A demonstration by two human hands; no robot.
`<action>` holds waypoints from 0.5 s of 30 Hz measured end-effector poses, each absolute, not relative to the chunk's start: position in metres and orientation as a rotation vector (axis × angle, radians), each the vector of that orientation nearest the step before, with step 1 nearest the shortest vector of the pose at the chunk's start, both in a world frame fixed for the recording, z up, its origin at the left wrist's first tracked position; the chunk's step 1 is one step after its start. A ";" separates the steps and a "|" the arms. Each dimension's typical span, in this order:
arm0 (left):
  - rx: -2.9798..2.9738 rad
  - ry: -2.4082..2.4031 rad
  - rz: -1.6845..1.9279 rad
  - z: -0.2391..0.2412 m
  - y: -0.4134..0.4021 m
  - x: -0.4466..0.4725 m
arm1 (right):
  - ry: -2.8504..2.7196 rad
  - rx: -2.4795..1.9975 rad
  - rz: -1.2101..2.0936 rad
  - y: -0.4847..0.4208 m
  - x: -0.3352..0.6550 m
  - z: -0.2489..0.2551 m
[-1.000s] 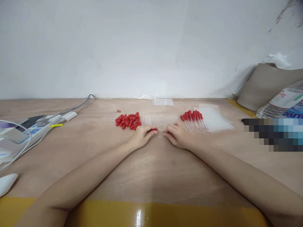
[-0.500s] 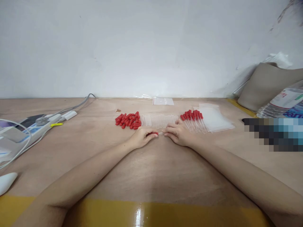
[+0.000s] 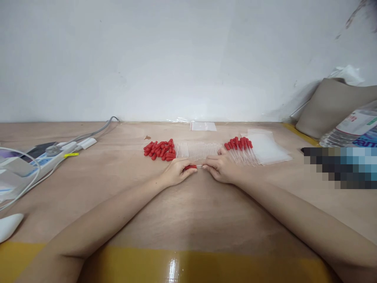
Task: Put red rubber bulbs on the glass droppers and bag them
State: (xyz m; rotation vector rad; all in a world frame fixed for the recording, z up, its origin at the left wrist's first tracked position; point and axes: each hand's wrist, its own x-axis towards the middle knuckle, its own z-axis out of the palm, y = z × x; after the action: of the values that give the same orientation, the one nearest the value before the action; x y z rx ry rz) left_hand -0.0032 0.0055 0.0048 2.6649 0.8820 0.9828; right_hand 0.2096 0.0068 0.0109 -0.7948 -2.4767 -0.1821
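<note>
Between the thumb and fingers of my left hand is a red rubber bulb, lying level. My right hand pinches a thin clear dropper tube, whose left end meets the bulb's mouth; how deep it sits inside I cannot tell. Just beyond my left hand lies a pile of loose red bulbs. A row of bare clear tubes lies behind both hands, side by side. Right of my right hand are several droppers with red bulbs fitted on their tubes.
Clear plastic bags lie right of the droppers, and a small white packet lies near the wall. A power strip with cables is at left, a white mouse-like object nearer. A water bottle leans at right.
More of the red bulb shows between my left fingers. My right hand has shifted very slightly left, toward the bulb, still pinching the tube.
</note>
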 end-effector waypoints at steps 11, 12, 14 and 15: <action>2.700 0.850 0.991 0.003 0.008 -0.003 | -2.528 -0.964 0.074 0.006 0.192 0.011; 2.710 0.841 0.987 0.003 0.008 -0.003 | -2.529 -0.991 0.121 0.006 0.191 0.011; 2.716 0.830 0.988 0.003 0.008 -0.003 | -2.524 -1.031 0.208 0.006 0.190 0.013; 2.706 0.832 1.000 0.003 0.008 -0.003 | -2.519 -1.043 0.248 0.006 0.189 0.014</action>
State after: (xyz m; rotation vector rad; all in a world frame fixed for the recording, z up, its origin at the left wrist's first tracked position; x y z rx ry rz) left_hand -0.0025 0.0078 0.0032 2.7058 0.8319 0.9999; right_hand 0.1889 0.0065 0.0141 -1.0431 -2.5185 0.2478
